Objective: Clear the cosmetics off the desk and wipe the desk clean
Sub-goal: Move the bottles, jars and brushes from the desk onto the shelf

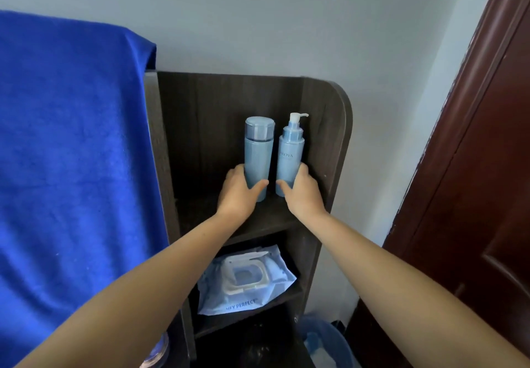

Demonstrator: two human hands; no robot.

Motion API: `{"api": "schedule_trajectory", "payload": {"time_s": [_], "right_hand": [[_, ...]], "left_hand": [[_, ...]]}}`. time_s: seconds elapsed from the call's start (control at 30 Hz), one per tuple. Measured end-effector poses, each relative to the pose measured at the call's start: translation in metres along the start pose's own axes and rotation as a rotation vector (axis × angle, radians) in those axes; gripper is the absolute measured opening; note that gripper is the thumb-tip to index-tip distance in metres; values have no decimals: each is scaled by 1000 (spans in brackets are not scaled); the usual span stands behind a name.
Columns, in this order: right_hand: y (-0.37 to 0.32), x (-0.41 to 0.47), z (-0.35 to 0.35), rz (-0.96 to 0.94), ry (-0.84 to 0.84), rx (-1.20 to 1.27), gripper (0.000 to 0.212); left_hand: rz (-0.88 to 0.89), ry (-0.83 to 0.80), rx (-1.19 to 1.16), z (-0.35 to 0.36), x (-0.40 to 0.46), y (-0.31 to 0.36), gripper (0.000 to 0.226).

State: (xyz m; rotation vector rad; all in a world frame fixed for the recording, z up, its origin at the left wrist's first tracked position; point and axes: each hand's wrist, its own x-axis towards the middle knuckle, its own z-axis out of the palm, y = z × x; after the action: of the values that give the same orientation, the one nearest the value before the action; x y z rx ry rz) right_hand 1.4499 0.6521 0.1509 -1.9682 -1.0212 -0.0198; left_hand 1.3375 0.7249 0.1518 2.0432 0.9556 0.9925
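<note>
Two light blue cosmetic bottles stand upright side by side on the top shelf (269,221) of a dark wooden shelf unit. The capped bottle (257,152) on the left has my left hand (238,192) wrapped around its lower part. The pump bottle (289,155) on the right, with a white pump head, is gripped low down by my right hand (304,195). Both bottle bases seem to rest on the shelf board. The desk itself is out of view.
A pack of wet wipes (243,278) lies on the shelf below. A blue towel (71,152) hangs to the left of the unit. A dark red door (473,195) stands at the right. A blue bin (324,344) sits on the floor beside the unit.
</note>
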Motion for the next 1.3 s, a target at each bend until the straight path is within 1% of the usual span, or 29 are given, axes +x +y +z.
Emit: {"api": "schedule_trajectory", "payload": {"time_s": [0.13,0.3,0.37,0.47,0.5,0.57,0.63,0.7,0.77,0.8,0.9,0.97,1.07,1.1,1.17,1.23,1.3], "right_hand": [[-6,10,6,41,22,-21,37],[-5,11,9,54,21,-8,36],[-2,7,8,48,13,14,42],[2,-5,3,22,-8,63,59],[4,-12,1,-3,-9,81,61],[9,-29,-2,-121,23,111,56],[10,-55,-2,-310,100,134,43],[8,-86,5,-462,114,198,31],[4,-120,23,-559,17,271,25],[1,-137,36,-586,-58,298,24],[-2,-185,86,-626,-293,284,21],[-1,-214,121,-607,-434,247,23],[2,-250,172,-493,-598,204,30],[3,-260,188,-437,-651,169,33],[5,-276,219,-337,-755,71,38],[6,-292,247,-268,-836,-29,50],[6,-305,267,-227,-862,-104,56]], "left_hand": [[-48,22,35,11,12,9,54],[-44,50,70,19,11,10,54],[-66,45,69,17,9,10,57],[-73,61,27,9,-3,8,64],[-41,82,13,4,-12,8,63],[63,137,-26,-9,-38,7,56],[161,163,-77,-27,-75,1,46],[227,154,-64,-47,-120,-16,39],[221,141,17,-65,-163,-46,34],[171,142,51,-73,-181,-65,31],[-92,194,77,-95,-223,-133,31],[-255,233,145,-113,-246,-175,31],[-375,254,283,-140,-273,-226,30],[-401,250,339,-147,-279,-240,33],[-423,217,445,-157,-285,-266,47],[-462,125,471,-160,-287,-290,66],[-508,-16,421,-157,-286,-308,79]]}}
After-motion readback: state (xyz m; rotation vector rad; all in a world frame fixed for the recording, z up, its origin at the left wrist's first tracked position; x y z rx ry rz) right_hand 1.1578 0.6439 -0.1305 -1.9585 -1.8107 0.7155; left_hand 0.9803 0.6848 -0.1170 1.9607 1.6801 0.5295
